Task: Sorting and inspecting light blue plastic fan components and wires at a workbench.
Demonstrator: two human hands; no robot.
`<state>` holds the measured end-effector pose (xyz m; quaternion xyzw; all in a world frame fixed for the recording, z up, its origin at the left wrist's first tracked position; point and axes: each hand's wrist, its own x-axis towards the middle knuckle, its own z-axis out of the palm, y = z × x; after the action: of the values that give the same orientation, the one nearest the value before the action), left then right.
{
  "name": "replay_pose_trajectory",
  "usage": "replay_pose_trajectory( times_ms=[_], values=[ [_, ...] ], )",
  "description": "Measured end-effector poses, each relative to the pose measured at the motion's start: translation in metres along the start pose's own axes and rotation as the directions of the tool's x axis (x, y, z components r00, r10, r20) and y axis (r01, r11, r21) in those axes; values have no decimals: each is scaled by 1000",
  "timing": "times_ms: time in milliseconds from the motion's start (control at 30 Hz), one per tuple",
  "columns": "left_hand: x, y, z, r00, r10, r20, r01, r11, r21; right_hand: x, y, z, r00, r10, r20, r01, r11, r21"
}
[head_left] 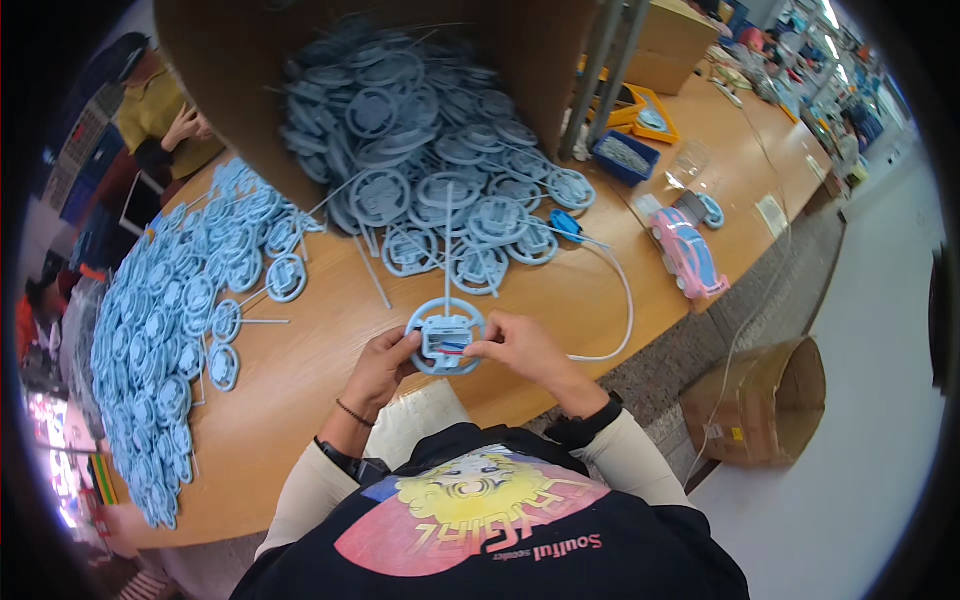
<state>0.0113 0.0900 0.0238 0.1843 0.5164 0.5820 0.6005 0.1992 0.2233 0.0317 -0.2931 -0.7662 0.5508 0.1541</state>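
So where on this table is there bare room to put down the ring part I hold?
Bare wood lies between the left hand, the spread of blue rings at the left and the pile spilling from the cardboard box. Another free patch sits inside the white cable loop, before the pink toy car. Left edge and box mouth are crowded.

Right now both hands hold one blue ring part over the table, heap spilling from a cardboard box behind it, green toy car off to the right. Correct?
Not quite: the toy car is pink with blue windows, not green, per the head view. The rest stands: left hand and right hand hold one blue ring part, with the heap spilling from the cardboard box.
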Motion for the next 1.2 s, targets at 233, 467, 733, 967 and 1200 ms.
replay_pose_trajectory(
  times_ms=[233, 467, 733, 967, 1200],
  values=[
    [7, -18, -2, 994, -28, 102, 46, 983, -176, -4, 11, 4, 1000, -24, -17, 23, 997, -75],
    [9, -17, 3, 993, 55, 109, -40, 989, -142, -4, 17, 12, 998, -32, -46, 35, 998, 59],
    [11, -25, 1, 994, 83, 68, -68, 978, -196, -4, 23, 17, 985, 1, -172, 5, 999, 35],
    [3, -24, 14, 986, -87, 144, 134, 923, -360, -7, 25, 15, 998, 66, -1, -65, 988, 139],
    [1, -38, 0, 986, -49, 158, 92, 957, -275, -14, 28, 25, 998, 51, 38, -55, 992, 117]
  ],
)
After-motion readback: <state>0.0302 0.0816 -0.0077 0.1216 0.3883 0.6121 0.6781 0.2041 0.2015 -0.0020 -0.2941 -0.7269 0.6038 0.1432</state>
